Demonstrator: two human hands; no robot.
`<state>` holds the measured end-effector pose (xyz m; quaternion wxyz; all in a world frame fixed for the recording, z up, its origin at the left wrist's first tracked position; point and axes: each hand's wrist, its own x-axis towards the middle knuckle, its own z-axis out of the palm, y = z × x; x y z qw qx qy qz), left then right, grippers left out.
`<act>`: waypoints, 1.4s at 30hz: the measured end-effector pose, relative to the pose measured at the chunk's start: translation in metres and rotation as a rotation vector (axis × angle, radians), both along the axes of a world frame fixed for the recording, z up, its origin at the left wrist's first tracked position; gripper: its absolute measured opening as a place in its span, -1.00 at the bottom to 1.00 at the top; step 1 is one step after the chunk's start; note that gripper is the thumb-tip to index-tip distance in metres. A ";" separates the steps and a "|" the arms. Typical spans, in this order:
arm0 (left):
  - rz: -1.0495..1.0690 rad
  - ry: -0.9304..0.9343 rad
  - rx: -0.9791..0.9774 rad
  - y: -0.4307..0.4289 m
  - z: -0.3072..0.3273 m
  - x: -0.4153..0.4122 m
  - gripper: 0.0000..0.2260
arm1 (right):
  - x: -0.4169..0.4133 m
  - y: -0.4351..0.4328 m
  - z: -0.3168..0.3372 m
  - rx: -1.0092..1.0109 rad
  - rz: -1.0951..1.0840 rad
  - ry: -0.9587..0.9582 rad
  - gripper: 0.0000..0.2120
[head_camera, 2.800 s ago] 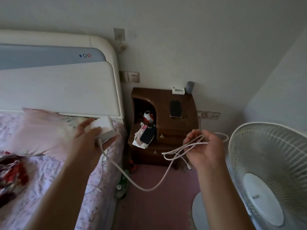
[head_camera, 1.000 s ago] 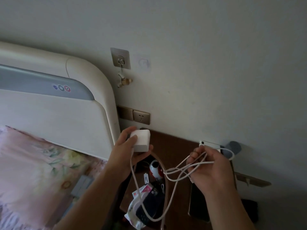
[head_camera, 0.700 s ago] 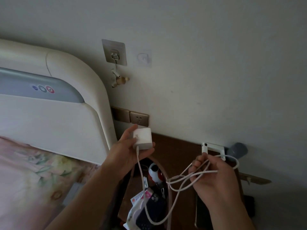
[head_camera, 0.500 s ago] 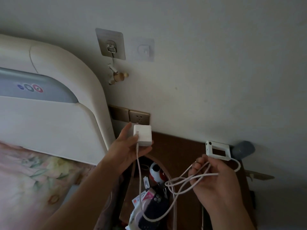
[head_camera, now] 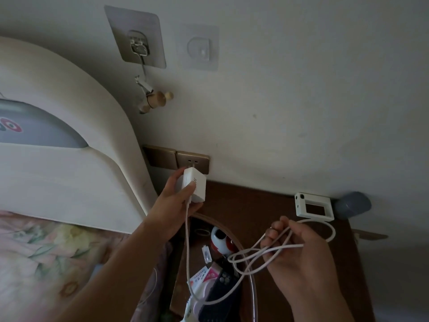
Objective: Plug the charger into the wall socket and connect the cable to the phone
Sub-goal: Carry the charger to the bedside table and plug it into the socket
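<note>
My left hand (head_camera: 178, 205) grips the white charger block (head_camera: 194, 185) and holds it right up against the gold wall socket (head_camera: 193, 161); its prongs point at the socket's slots, and whether they are in I cannot tell. The white cable (head_camera: 187, 247) hangs from the charger, loops down and rises to my right hand (head_camera: 299, 254), which holds several coils of it. The phone is not in view.
A dark wooden nightstand (head_camera: 250, 205) stands under the socket, with a small white device (head_camera: 313, 206) and a grey cylinder (head_camera: 352, 205) at its back edge. Its open shelf holds clutter (head_camera: 218, 275). A cream headboard (head_camera: 69, 159) and the bed (head_camera: 46, 256) lie left. Adhesive hooks (head_camera: 137, 40) hang above.
I have come closer to the wall. My left hand has carried the charger up from in front of the nightstand to the socket. My right hand keeps its hold on the coiled cable.
</note>
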<state>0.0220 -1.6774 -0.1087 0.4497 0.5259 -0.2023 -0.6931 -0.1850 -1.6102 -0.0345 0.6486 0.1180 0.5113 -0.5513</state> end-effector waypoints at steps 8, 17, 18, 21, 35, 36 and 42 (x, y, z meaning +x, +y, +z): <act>0.069 -0.106 0.050 -0.015 -0.015 -0.001 -0.70 | 0.009 -0.002 -0.013 0.056 -0.016 0.010 -0.90; 0.077 -0.253 -0.067 -0.032 -0.039 -0.004 -0.64 | 0.011 -0.003 -0.023 0.071 -0.012 0.014 -0.94; 0.066 -0.270 -0.082 -0.032 -0.041 -0.003 -0.64 | 0.011 -0.003 -0.024 0.073 -0.014 0.015 -0.94; 0.047 -0.314 -0.119 -0.031 -0.047 -0.003 -0.63 | 0.012 -0.003 -0.025 0.066 -0.018 0.011 -0.92; 0.199 -0.381 -0.123 -0.036 -0.055 -0.006 -0.67 | 0.014 -0.004 -0.026 0.092 -0.038 0.033 -0.91; 0.215 -0.360 -0.101 -0.037 -0.055 -0.007 -0.67 | 0.013 -0.004 -0.026 0.092 -0.039 0.033 -0.91; 0.292 -0.305 0.007 -0.045 -0.051 -0.010 -0.65 | 0.011 -0.006 -0.025 0.085 -0.037 0.033 -0.90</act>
